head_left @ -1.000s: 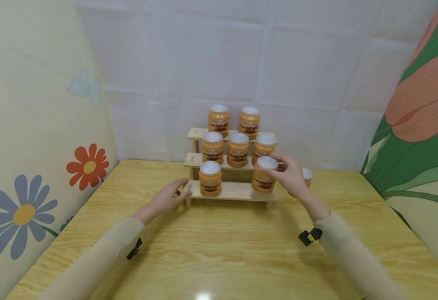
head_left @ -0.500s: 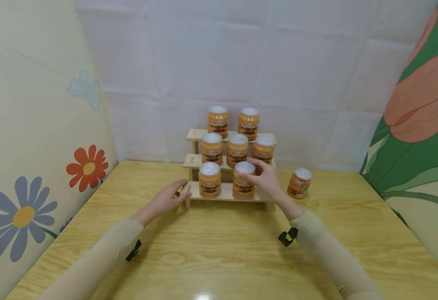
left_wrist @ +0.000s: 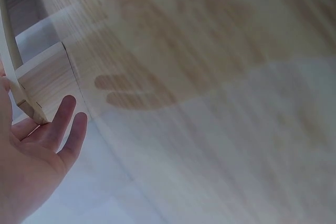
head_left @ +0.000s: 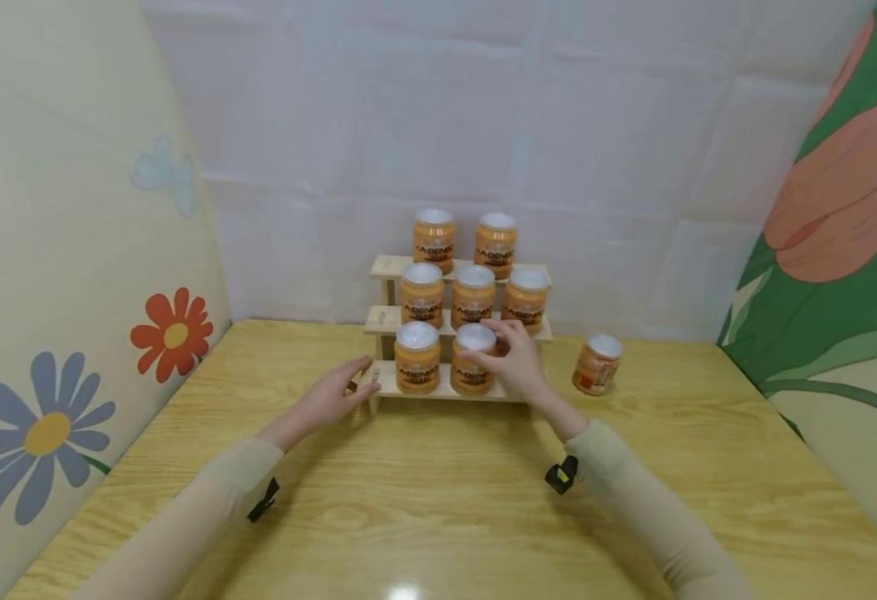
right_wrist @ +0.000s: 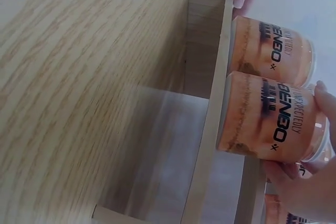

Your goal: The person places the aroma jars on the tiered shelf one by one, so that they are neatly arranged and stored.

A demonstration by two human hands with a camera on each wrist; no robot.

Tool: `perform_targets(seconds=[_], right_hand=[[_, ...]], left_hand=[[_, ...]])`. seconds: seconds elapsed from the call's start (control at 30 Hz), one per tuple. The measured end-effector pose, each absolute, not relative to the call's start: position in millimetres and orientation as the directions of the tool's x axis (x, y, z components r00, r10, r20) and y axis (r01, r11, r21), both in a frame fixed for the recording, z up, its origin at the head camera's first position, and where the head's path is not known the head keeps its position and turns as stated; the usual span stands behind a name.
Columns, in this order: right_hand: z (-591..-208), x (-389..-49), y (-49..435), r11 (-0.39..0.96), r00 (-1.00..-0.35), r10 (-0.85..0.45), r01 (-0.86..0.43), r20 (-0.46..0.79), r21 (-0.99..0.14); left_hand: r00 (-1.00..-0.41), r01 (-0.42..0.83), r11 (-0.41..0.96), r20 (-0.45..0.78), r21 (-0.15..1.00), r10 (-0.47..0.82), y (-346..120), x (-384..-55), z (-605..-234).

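A three-step wooden display stand [head_left: 509,390] holds several orange jars with white lids. My left hand [head_left: 326,396] grips the left end of its lowest step; in the left wrist view, two fingers [left_wrist: 73,129] extend past the board's end. With thumb and fingers, my right hand [head_left: 517,362] holds a jar [head_left: 471,375] near its lid from the right. That jar stands upright on the lowest step, right beside another jar [head_left: 418,371]. In the right wrist view, the held jar [right_wrist: 268,119] has its base on the step board [right_wrist: 210,129].
Three jars line the middle step, including a right-hand one [head_left: 526,304]; two stand on the top step, one at its left [head_left: 434,242]. Another jar [head_left: 598,367] stands on the wooden table [head_left: 423,492] right of the stand. A white cloth [head_left: 408,108] hangs behind.
My right hand has carried the jar leftward along the lowest step, to beside the left jar. The loose jar on the table has come into full view. My left hand has stayed put.
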State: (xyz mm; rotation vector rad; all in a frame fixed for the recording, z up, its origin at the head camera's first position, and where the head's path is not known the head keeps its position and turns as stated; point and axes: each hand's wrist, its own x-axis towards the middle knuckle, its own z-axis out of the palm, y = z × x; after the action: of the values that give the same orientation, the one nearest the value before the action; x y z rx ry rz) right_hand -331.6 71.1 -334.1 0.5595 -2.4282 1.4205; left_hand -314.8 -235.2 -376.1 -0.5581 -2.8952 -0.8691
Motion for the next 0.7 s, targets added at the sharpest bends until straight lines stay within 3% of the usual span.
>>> perform_targets(seconds=[0.7], right_hand=[[-336.1,-333.2,71.9,0.474,-0.873,-0.221,-0.485,0.434,-0.735]], left_hand=[[-0.929,0.368,0.770,0.164,0.521,0.333,-236.6,-317.3,-378.4]])
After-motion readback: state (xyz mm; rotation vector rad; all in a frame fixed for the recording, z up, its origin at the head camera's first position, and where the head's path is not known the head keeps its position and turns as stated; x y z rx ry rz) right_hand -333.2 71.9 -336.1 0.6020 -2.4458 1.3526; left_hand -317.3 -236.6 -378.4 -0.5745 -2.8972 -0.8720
